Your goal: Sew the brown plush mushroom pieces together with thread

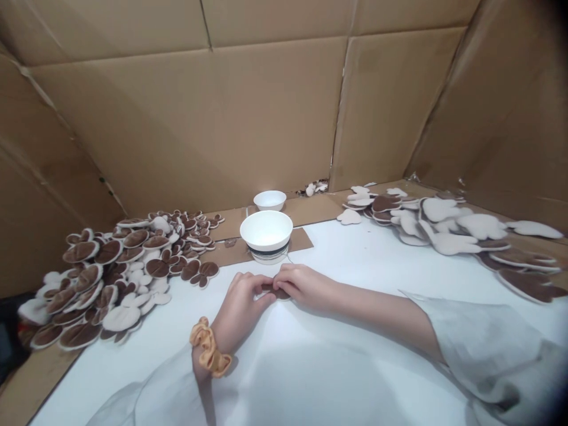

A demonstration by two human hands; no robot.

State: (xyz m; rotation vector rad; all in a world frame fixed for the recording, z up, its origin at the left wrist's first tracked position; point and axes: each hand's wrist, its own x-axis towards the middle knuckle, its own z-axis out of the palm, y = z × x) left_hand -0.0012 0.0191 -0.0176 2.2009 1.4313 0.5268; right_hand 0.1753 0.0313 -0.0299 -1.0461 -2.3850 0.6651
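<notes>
My left hand [248, 300] and my right hand [304, 285] meet at the middle of the white table. Between their fingertips is a small brown plush cutout [280, 293], mostly covered by the fingers. Both hands are closed on it, the left from its left side and the right from above and the right. A yellow scrunchie [208, 349] circles my left wrist. Just beyond the hands stands a white bowl [266, 229] on top of what looks like a dark-and-white thread spool [270, 254]. A thin dark thread runs from there toward my right hand.
To the left lies a large heap of brown-and-white plush cutouts [122, 254]. Larger similar pieces [444, 225] are piled on the right. A second white bowl [270, 200] stands behind the first. Cardboard walls [190, 118] enclose the white table [323, 367] at the back and sides.
</notes>
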